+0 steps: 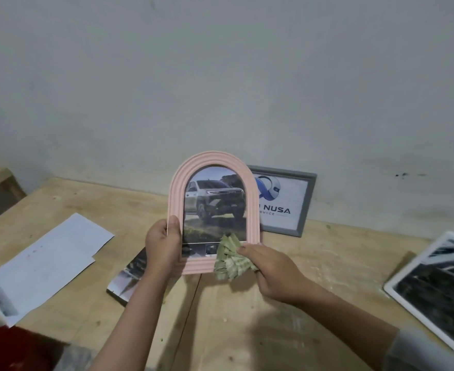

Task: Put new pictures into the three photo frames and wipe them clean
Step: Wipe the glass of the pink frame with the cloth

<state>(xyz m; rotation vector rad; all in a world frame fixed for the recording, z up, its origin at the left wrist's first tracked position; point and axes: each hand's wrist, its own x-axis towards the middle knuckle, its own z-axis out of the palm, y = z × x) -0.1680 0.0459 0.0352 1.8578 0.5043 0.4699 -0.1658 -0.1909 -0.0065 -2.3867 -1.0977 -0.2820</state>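
Left hand: the left hand grips the lower left edge of the pink arched frame, thumb curled over the front rim and the other fingers hidden behind it.
Right hand: the right hand is closed around a crumpled greenish cloth, pinching it and pressing it against the frame's lower right corner, where the glass meets the rim.
Pink arched frame: held up above the table, upright, long axis vertical, rounded top pointing up and flat base down; its front faces the camera and shows a picture of a pale pickup truck on rough ground.
White papers: 2 sheets lie flat on the table to the left, overlapping.
Printed picture: a loose print lies flat on the table just beside the left forearm, partly under it.
White frame: a white-edged rectangular frame lies face up near the table's right edge, holding a dark picture that is too blurred to make out.
Grey frame: a grey rectangular frame stands at the back, leaning on the wall, long axis horizontal; the pink frame hides its left part, and the letters "NUSA" show.
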